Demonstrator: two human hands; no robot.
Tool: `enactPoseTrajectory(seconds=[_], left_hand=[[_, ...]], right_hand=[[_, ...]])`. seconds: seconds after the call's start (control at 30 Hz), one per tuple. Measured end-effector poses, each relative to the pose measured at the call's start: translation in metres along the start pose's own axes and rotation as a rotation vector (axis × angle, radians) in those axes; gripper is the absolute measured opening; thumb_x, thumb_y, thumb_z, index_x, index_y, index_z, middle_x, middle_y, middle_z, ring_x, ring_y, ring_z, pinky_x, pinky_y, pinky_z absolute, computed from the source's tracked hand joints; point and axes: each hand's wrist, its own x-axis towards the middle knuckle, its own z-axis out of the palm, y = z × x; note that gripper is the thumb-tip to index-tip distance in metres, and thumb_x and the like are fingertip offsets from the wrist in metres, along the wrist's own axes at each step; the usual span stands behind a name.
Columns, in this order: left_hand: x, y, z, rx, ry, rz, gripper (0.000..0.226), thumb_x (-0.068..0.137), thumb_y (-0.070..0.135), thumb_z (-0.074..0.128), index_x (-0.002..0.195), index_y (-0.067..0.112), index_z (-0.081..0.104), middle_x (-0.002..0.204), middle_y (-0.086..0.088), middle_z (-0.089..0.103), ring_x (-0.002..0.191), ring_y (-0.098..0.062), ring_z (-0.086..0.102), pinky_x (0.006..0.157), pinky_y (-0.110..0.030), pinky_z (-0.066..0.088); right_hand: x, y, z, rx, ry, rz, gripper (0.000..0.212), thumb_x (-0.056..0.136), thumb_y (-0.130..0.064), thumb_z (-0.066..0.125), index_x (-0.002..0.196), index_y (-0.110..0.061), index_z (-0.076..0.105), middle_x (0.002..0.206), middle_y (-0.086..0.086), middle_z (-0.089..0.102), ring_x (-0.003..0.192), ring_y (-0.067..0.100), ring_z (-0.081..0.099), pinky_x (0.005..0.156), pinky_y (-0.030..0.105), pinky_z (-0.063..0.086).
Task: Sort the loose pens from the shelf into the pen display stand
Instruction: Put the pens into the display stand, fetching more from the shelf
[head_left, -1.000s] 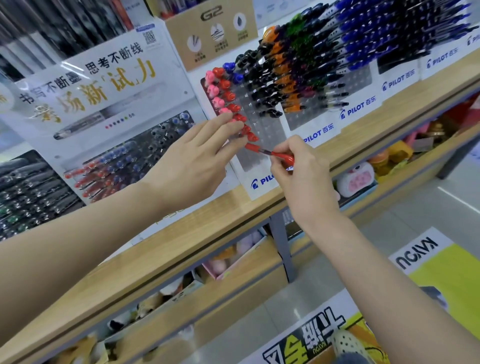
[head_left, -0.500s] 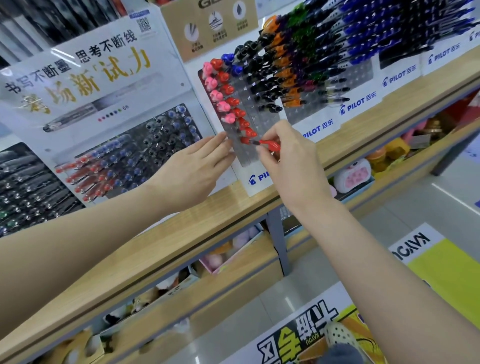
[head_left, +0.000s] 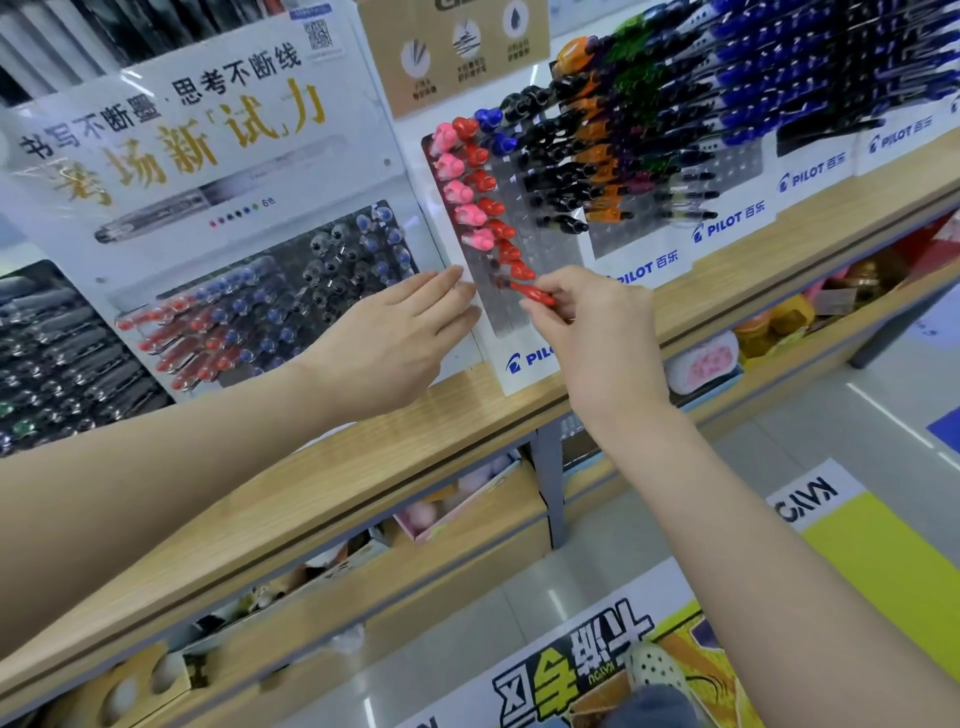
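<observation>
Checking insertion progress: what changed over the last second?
The right hand pushed the red plastic pen deeper into the grey perforated display stand, below the column of red pens. The left hand slid off those pens to the stand's left edge. Pinch on the pen unchanged; stocked pens unmoved.

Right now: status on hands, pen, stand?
Left hand open, fingertips at display stand edge. Right hand pinches red pen, tip at stand under the red pens. Nothing seen blocking.
</observation>
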Motion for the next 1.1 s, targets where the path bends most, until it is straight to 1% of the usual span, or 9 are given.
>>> enactPoseTrajectory(seconds=[0.07,0.27,0.4,0.6,0.7,0.8,0.93,1.0,1.1], left_hand=[[0.000,0.000,-0.001,-0.002,0.002,-0.003,0.050,0.082,0.014,0.030,0.119,-0.003,0.059,0.124,-0.020,0.058,0.119,-0.036,0.053,0.106,-0.040,0.030],[0.001,0.005,-0.002,-0.075,-0.006,-0.056,0.048,0.083,0.014,0.029,0.114,0.000,0.062,0.122,-0.019,0.059,0.120,-0.035,0.053,0.105,-0.039,0.034],[0.004,0.012,-0.007,-0.112,-0.004,-0.105,0.038,0.079,0.010,0.038,0.106,0.002,0.064,0.117,-0.016,0.061,0.119,-0.034,0.053,0.101,-0.038,0.026],[0.010,0.021,-0.020,-0.158,-0.089,-0.193,0.039,0.077,0.014,0.035,0.099,0.006,0.066,0.110,-0.013,0.064,0.114,-0.033,0.056,0.096,-0.037,0.027],[0.013,0.030,-0.023,-0.248,-0.106,-0.253,0.035,0.072,0.013,0.040,0.094,0.005,0.064,0.103,-0.014,0.064,0.103,-0.032,0.060,0.087,-0.037,0.041],[0.013,0.044,-0.028,-0.394,-0.083,-0.288,0.038,0.071,0.010,0.028,0.087,0.004,0.063,0.090,-0.013,0.062,0.086,-0.031,0.060,0.070,-0.039,0.049],[0.006,0.072,-0.037,-0.491,-0.127,-0.426,0.013,0.068,0.010,0.057,0.080,0.008,0.062,0.075,-0.008,0.059,0.071,-0.027,0.059,0.064,-0.032,0.048],[0.001,0.093,-0.044,-0.593,-0.285,-0.549,0.016,0.079,0.012,0.058,0.094,0.007,0.060,0.086,-0.009,0.061,0.082,-0.029,0.060,0.073,-0.034,0.044],[-0.012,0.130,-0.052,-0.753,-0.552,-0.779,0.028,0.097,0.018,0.035,0.122,0.011,0.046,0.120,-0.007,0.055,0.109,-0.026,0.052,0.085,-0.032,0.037]], right_hand=[[0.005,0.001,0.007,-0.023,0.003,0.039,0.012,0.087,-0.018,0.064,0.096,-0.011,0.068,0.082,0.001,0.069,0.076,0.012,0.063,0.074,0.021,0.050],[0.007,0.004,0.014,-0.017,0.040,0.054,0.014,0.086,-0.019,0.065,0.097,-0.010,0.067,0.076,-0.005,0.062,0.073,0.011,0.062,0.073,0.029,0.053],[0.007,0.002,0.009,-0.186,-0.025,0.010,0.019,0.091,-0.031,0.058,0.101,-0.015,0.059,0.085,-0.001,0.069,0.075,0.018,0.063,0.067,0.037,0.051],[0.010,0.006,-0.013,-0.284,-0.148,-0.093,0.023,0.093,-0.035,0.054,0.105,-0.015,0.058,0.093,-0.004,0.067,0.080,0.015,0.061,0.062,0.030,0.046],[0.009,0.014,-0.023,-0.361,-0.180,-0.177,0.020,0.091,-0.033,0.056,0.095,-0.014,0.061,0.087,-0.002,0.068,0.079,0.020,0.062,0.056,0.029,0.043],[0.011,0.024,-0.028,-0.452,-0.331,-0.246,0.017,0.091,-0.030,0.056,0.091,-0.014,0.062,0.085,0.002,0.067,0.079,0.023,0.061,0.056,0.032,0.045],[0.012,0.033,-0.029,-0.562,-0.524,-0.359,0.017,0.092,-0.022,0.054,0.100,-0.008,0.061,0.092,0.007,0.061,0.079,0.026,0.060,0.053,0.026,0.031],[0.011,0.036,-0.029,-0.621,-0.652,-0.412,0.021,0.095,-0.023,0.046,0.107,-0.009,0.056,0.100,0.006,0.057,0.089,0.025,0.058,0.056,0.027,0.034],[0.006,0.038,-0.031,-0.739,-0.843,-0.548,0.024,0.096,-0.029,0.046,0.110,-0.011,0.051,0.105,0.003,0.053,0.095,0.021,0.053,0.062,0.025,0.034]])
